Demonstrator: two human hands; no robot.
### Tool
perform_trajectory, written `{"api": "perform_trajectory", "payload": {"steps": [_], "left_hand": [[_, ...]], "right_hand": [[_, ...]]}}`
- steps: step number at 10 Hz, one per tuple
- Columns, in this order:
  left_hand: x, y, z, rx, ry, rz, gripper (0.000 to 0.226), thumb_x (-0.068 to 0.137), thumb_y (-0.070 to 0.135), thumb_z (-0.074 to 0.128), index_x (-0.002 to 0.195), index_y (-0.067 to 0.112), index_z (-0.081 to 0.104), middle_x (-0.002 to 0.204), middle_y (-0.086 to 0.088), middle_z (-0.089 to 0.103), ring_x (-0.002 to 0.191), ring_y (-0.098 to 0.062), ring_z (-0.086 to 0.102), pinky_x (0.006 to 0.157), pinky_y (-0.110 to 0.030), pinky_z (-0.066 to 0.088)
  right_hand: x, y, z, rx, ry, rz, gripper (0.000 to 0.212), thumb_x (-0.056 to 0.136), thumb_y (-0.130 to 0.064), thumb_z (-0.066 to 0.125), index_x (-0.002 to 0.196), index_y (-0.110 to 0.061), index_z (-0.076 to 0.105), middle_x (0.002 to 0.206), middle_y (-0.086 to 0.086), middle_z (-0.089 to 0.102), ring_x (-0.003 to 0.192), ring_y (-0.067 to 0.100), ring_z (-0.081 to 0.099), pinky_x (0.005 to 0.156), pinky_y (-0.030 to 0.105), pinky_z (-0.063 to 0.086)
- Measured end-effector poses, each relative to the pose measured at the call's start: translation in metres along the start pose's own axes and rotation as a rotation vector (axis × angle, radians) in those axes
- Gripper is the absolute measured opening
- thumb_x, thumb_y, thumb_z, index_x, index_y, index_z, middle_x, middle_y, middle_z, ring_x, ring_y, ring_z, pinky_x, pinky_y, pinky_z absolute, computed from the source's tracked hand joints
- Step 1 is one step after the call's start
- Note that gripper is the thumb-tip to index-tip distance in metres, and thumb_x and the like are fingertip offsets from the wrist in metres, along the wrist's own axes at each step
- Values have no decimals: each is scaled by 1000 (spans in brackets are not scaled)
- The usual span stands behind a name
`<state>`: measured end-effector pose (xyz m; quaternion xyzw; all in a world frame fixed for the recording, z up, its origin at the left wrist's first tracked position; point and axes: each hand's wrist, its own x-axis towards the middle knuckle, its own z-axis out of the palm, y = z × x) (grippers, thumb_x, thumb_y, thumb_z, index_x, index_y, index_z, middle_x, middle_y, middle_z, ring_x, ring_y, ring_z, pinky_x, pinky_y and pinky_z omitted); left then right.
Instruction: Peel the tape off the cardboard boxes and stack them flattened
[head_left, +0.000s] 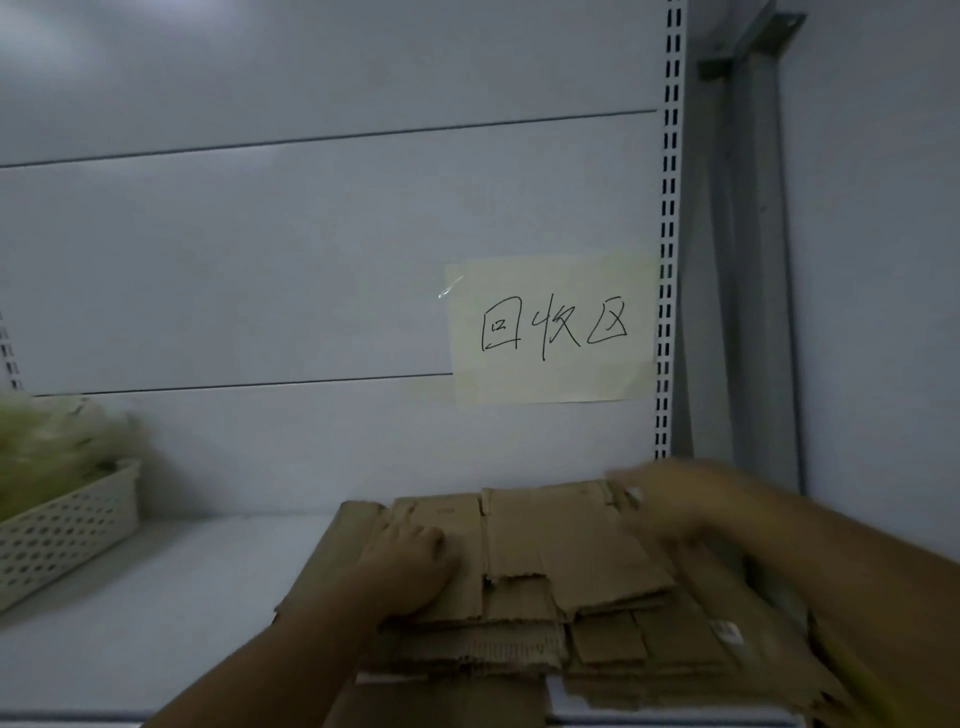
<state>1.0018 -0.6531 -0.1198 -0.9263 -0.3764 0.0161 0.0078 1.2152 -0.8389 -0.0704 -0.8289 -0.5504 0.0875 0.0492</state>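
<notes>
A stack of flattened brown cardboard boxes (566, 566) lies on a white shelf (197, 597), under a yellow paper sign with handwritten characters (553, 330). My left hand (410, 564) rests palm down on the left part of the top sheet, fingers spread flat. My right hand (660, 499) is at the stack's far right corner; it is blurred by motion, so its fingers cannot be made out. No tape is visible on the sheets.
A white perforated plastic basket (62, 540) holding blurred greenish stuff stands at the shelf's left end. The grey back panel rises behind. A slotted upright (667, 260) and a grey metal post (743, 260) bound the right side.
</notes>
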Motion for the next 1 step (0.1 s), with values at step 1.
{"api": "perform_trajectory", "payload": {"steps": [1], "left_hand": [[5,-13,7,12,-31,55,58,94,58,19,140,24,33,156,-7,19,144,-27,5,114,-45,6]], "right_hand": [[-68,-22,-54,553,461,-417,51,78,-67,55,125,-48,50,89,-6,74,72,11,71,62,30,59]]}}
